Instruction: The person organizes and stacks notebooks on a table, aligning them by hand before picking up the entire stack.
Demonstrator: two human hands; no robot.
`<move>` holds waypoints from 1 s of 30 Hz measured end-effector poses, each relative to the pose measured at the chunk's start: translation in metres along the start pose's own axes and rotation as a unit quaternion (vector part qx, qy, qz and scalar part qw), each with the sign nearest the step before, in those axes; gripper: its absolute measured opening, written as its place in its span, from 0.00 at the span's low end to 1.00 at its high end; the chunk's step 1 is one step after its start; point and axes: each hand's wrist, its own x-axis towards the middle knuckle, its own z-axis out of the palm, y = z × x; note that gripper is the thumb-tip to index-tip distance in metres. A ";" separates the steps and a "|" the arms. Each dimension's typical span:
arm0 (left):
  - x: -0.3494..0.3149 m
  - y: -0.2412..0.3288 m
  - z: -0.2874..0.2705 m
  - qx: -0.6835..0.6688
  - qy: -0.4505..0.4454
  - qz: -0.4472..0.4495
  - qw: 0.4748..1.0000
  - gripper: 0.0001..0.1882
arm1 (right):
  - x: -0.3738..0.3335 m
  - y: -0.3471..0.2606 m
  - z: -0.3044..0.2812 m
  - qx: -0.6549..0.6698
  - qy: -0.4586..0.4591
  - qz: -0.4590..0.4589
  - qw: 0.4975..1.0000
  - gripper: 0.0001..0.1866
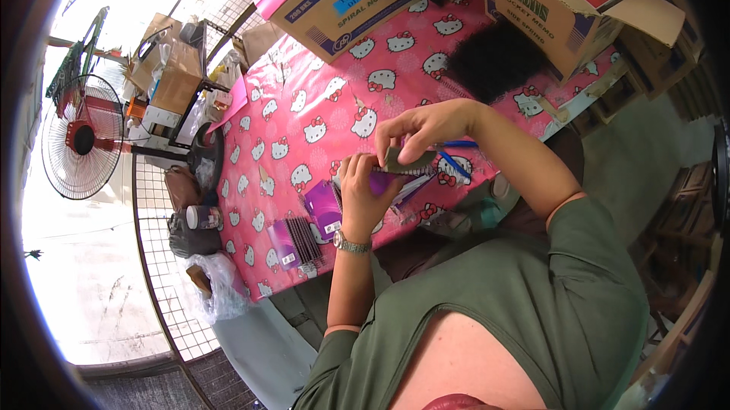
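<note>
A spiral-bound notebook [420,180] with a purple cover is held near the table's front edge. My left hand [363,186], with a watch on the wrist, is closed around its left side. At the spiral edge, my right hand [433,132] pinches a small dark grey-green piece [411,160] whose kind I cannot make out. Just right of it lie two slim blue lengths [455,164], perhaps tool handles. Under and beside my left hand are more purple notebooks [323,207], and a stack of spiral-bound purple notebooks [295,243] sits at the front left.
A pink patterned cloth covers the table [315,132]. Toward the back stand a closed cardboard box [346,11] and an open cardboard box [532,18]. A pile of black spiral coils [498,60] lies between them. At left are a fan [82,138], a jar [204,218] and a plastic bag [217,288].
</note>
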 end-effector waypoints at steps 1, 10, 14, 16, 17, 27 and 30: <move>0.003 0.000 -0.001 -0.007 0.014 0.000 1.000 0.22 | 0.005 -0.002 -0.001 -0.203 0.060 0.012 0.977 0.18; -0.005 -0.021 -0.015 -0.042 0.005 -0.043 0.998 0.19 | 0.034 0.002 -0.008 -0.169 0.028 -0.004 0.985 0.21; -0.007 -0.036 -0.008 -0.183 -0.015 -0.103 0.978 0.16 | 0.045 0.004 -0.013 -0.049 0.003 0.011 0.999 0.19; -0.010 -0.045 -0.002 -0.261 -0.019 -0.141 0.955 0.14 | 0.045 0.004 -0.016 -0.006 -0.012 0.017 1.000 0.20; -0.008 -0.044 -0.002 -0.274 -0.014 -0.150 0.950 0.14 | 0.045 0.002 -0.017 -0.018 0.002 0.034 0.999 0.20; -0.002 -0.048 0.007 -0.341 0.007 -0.190 0.921 0.14 | 0.041 0.005 -0.033 -0.074 0.124 0.032 0.989 0.21; -0.008 -0.042 0.011 -0.358 0.059 -0.215 0.907 0.12 | 0.009 0.017 -0.059 -0.542 0.415 0.153 0.715 0.24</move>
